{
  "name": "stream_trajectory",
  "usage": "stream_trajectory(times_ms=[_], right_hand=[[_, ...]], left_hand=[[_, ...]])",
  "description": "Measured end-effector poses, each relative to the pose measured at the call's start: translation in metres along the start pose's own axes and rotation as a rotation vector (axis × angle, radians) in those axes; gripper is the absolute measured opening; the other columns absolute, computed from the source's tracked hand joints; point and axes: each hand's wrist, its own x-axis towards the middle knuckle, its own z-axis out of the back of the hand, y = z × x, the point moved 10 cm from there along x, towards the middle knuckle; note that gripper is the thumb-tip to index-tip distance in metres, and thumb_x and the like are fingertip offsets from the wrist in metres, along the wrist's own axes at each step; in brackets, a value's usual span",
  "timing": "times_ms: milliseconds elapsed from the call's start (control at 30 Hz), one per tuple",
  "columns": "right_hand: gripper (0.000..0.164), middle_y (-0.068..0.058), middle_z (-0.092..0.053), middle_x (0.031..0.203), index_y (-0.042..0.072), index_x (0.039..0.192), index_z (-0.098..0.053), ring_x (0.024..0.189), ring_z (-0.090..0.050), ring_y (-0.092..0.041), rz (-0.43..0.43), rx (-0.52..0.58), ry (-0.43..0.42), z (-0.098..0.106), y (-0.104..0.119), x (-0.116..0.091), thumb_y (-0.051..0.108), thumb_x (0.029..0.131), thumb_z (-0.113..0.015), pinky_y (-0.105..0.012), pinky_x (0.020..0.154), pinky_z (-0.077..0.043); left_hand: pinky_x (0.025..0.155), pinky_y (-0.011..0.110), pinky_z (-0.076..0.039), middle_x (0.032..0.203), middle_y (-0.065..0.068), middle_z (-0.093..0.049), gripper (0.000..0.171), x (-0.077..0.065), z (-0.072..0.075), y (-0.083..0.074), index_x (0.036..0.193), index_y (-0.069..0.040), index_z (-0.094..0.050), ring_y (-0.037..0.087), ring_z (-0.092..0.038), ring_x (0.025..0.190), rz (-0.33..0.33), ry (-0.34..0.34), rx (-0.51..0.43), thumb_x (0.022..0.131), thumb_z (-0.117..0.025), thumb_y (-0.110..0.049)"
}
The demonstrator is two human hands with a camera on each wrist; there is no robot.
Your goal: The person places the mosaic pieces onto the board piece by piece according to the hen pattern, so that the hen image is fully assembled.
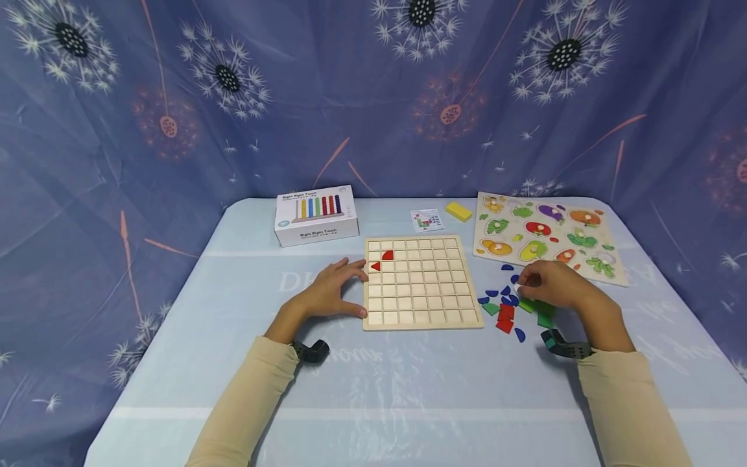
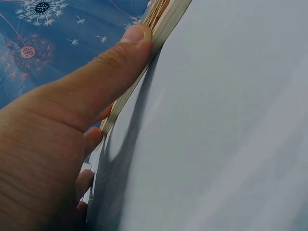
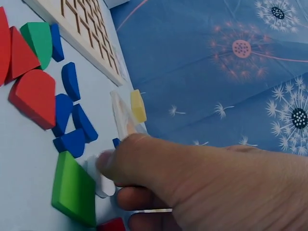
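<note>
A square wooden grid board [image 1: 423,292] lies flat on the table, with a red quarter-round piece [image 1: 388,255] and a small red triangle [image 1: 376,266] in its upper left cells. My left hand [image 1: 329,292] touches the board's left edge, thumb and fingers spread apart along it; the left wrist view shows the thumb [image 2: 115,62] against the side. To the right of the board, my right hand [image 1: 551,284] pinches a small white piece [image 3: 103,183], partly hidden by the thumb. Around it lie blue pieces [image 3: 70,81], red pieces [image 3: 36,98] and a green block [image 3: 74,190].
A white toy box [image 1: 317,217] stands at the back left. Behind the board lie a printed card [image 1: 426,220] and a yellow block [image 1: 458,211]. A vegetable puzzle board [image 1: 513,224] lies at the back right. A patterned curtain [image 1: 350,97] hangs behind the table.
</note>
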Motion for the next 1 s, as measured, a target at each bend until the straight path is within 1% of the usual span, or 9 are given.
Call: stream_trajectory(times_ms=[133,200,367,467,667,867,1000], right_hand=[[0.014,0.004,-0.064,0.082,0.007,0.095,-0.072,0.077,-0.055,-0.019,-0.011,-0.015,0.001,-0.0005,-0.0010,0.0017,0.016,0.087,-0.079,-0.039,0.075,-0.053],[0.012,0.003,-0.063,0.081,0.007,0.094,-0.072,0.077,-0.054,-0.019,-0.011,-0.028,-0.006,0.0000,-0.0015,0.0026,0.015,0.088,-0.078,-0.039,0.075,-0.053],[0.008,0.003,-0.063,0.080,0.009,0.092,-0.072,0.076,-0.054,-0.020,-0.045,-0.041,-0.009,0.0004,-0.0053,0.0024,0.016,0.089,-0.075,-0.035,0.069,-0.051],[0.011,0.003,-0.063,0.080,0.009,0.092,-0.072,0.075,-0.054,-0.019,-0.066,-0.036,0.002,-0.0005,-0.0070,0.0018,0.019,0.089,-0.077,-0.035,0.069,-0.051],[0.017,0.002,-0.062,0.079,0.008,0.093,-0.072,0.076,-0.054,-0.020,-0.081,-0.045,0.010,-0.0005,-0.0072,0.0019,0.023,0.088,-0.079,-0.038,0.071,-0.052],[0.010,0.003,-0.062,0.078,0.010,0.091,-0.073,0.075,-0.054,-0.020,-0.091,-0.061,0.005,-0.0011,-0.0085,0.0013,0.019,0.089,-0.076,-0.037,0.070,-0.051],[0.016,0.003,-0.063,0.078,0.009,0.093,-0.074,0.075,-0.054,-0.020,-0.105,-0.074,0.018,-0.0025,-0.0099,0.0017,0.024,0.087,-0.079,-0.036,0.069,-0.051]], left_hand=[[0.119,0.060,-0.009,0.164,0.001,-0.029,0.070,-0.0003,0.0005,0.0005,0.129,-0.022,-0.057,0.036,-0.010,0.153,-0.005,-0.006,0.000,0.073,-0.089,-0.051],[0.118,0.060,-0.009,0.164,0.001,-0.029,0.070,-0.0001,0.0007,0.0009,0.129,-0.022,-0.057,0.036,-0.010,0.152,-0.006,-0.009,0.001,0.073,-0.089,-0.050],[0.118,0.060,-0.009,0.164,-0.001,-0.029,0.070,0.0004,-0.0003,0.0017,0.129,-0.023,-0.057,0.036,-0.009,0.153,0.002,-0.004,-0.003,0.073,-0.089,-0.050],[0.118,0.061,-0.009,0.165,-0.001,-0.028,0.070,0.0006,-0.0003,0.0019,0.129,-0.024,-0.057,0.036,-0.009,0.153,0.006,-0.003,-0.003,0.072,-0.089,-0.051],[0.118,0.061,-0.010,0.164,-0.002,-0.029,0.070,0.0009,0.0010,0.0008,0.129,-0.024,-0.057,0.036,-0.010,0.152,0.000,-0.011,-0.003,0.072,-0.089,-0.051],[0.119,0.060,-0.009,0.164,-0.002,-0.028,0.070,0.0014,-0.0005,0.0017,0.129,-0.024,-0.057,0.035,-0.009,0.153,0.006,-0.004,0.001,0.073,-0.088,-0.052],[0.119,0.060,-0.009,0.165,-0.002,-0.028,0.071,0.0009,-0.0009,0.0022,0.130,-0.024,-0.057,0.034,-0.009,0.153,0.010,-0.002,-0.003,0.073,-0.089,-0.052]])
